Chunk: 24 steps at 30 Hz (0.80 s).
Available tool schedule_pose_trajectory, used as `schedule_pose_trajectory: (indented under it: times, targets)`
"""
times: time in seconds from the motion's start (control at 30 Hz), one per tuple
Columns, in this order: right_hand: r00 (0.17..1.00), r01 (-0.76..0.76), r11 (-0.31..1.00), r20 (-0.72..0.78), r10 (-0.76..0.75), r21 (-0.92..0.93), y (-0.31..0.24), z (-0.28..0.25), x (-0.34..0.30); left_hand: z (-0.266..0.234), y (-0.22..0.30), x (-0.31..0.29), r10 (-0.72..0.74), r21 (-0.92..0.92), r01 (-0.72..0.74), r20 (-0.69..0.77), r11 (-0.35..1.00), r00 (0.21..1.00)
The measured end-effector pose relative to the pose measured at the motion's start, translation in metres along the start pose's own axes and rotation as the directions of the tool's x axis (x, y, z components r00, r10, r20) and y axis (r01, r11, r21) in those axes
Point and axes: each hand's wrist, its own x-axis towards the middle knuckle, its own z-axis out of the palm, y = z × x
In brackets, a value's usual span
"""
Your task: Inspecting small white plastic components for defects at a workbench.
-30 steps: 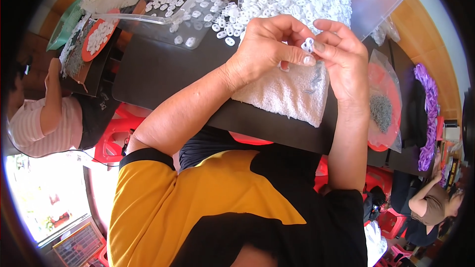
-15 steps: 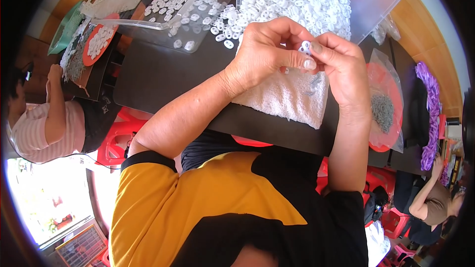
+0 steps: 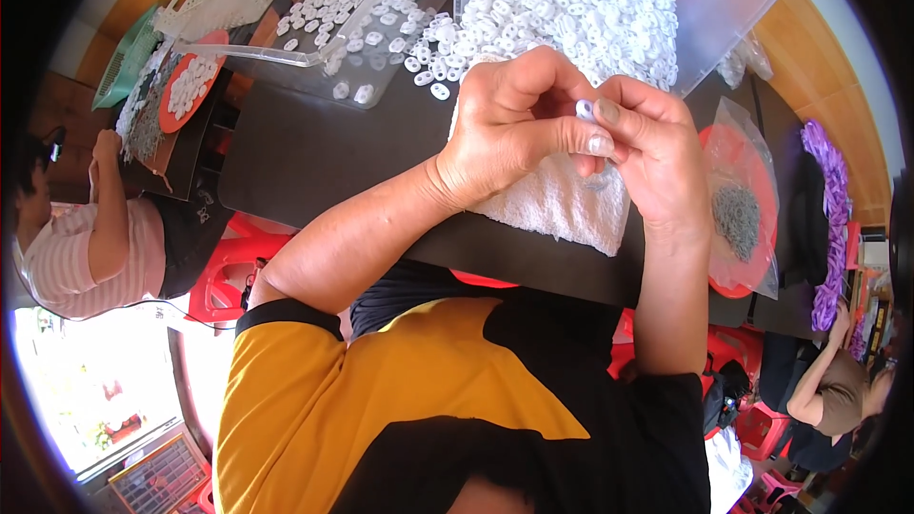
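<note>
A small white oval plastic piece with holes (image 3: 585, 110) sits between the fingertips of both hands, above the table. My left hand (image 3: 519, 124) pinches it with thumb and forefinger. My right hand (image 3: 659, 148) meets it from the other side, thumb and fingers closed at the piece; fingers partly hide it. Below the hands lies a white towel (image 3: 562, 205), with a few thin grey bits near the right fingertips. Just beyond, a large heap of similar white pieces (image 3: 576, 14) spills toward me from a clear plastic bin (image 3: 733, 9).
More white pieces lie around a clear tray (image 3: 371, 86) at left. A red plate (image 3: 731, 290) with a bag and small grey metal parts (image 3: 736, 219) stands right, near a purple bundle (image 3: 830, 219). Two people sit nearby: one left (image 3: 105, 247), one far right (image 3: 838, 390).
The white piece has turned slightly in my fingers, and less of it shows. My right hand has dipped a little, its lower fingers now showing below the left thumb.
</note>
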Motion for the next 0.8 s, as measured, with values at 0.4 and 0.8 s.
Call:
schedule_pose_trajectory:
  times: [0.4,0.8]
  targets:
    - [0.998,-0.02,0.998,0.059,0.017,0.059,0.001,0.0,-0.001,-0.004,-0.009,-0.003,0.082,0.109,-0.086,0.034,0.99,0.996]
    - [1.0,0.011,1.0,-0.001,-0.011,-0.024,0.002,-0.003,0.001,-0.003,-0.019,-0.003,0.208,0.341,-0.187,-0.025,0.921,0.978]
